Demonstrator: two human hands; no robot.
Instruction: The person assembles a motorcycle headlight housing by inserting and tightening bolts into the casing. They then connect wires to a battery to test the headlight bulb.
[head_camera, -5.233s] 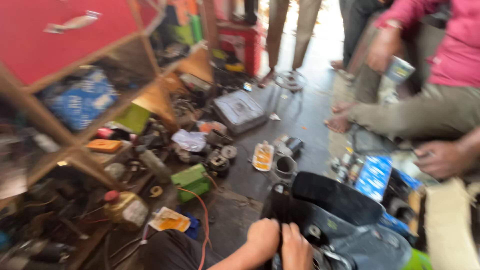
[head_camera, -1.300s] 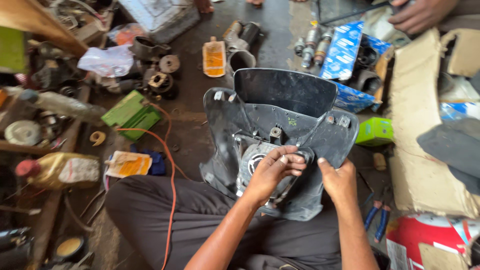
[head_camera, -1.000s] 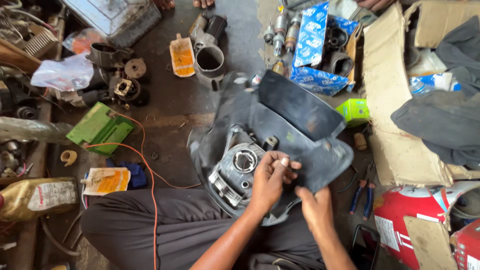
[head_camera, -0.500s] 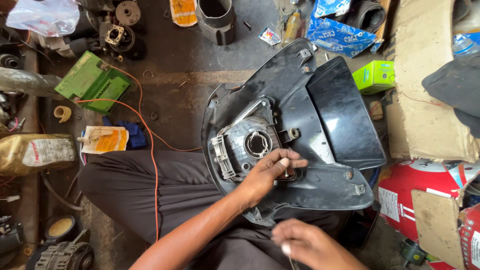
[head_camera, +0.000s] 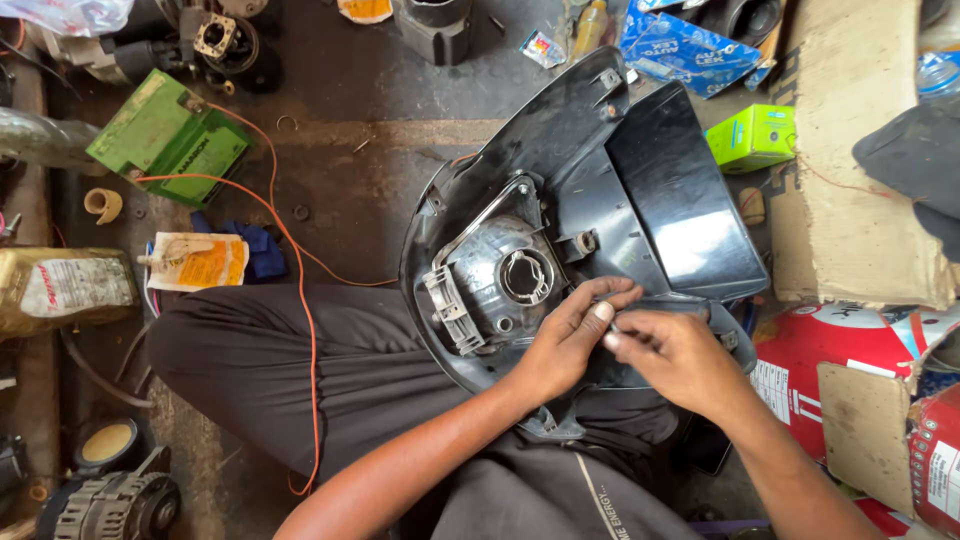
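On your lap, above the dark trousers, the black plastic headlight cowl with its grey round lamp housing (head_camera: 585, 250) lies inner side up, tilted toward the floor's upper right. Your left hand (head_camera: 570, 345) and right hand (head_camera: 675, 360) meet at the cowl's lower right edge, fingertips pinched together on something small there; what it is, I cannot tell. Keep the cowl braced on your thigh, and work the pinch slowly so the piece does not slip into the clutter. On the floor at the upper left lies a flat green rectangular box (head_camera: 170, 135), with an orange wire (head_camera: 300, 300) running past it. A small bright-green carton (head_camera: 752, 137) sits at the upper right, a blue printed packet (head_camera: 685, 50) above it, and a yellow-orange labelled sachet (head_camera: 195, 262) by your knee.
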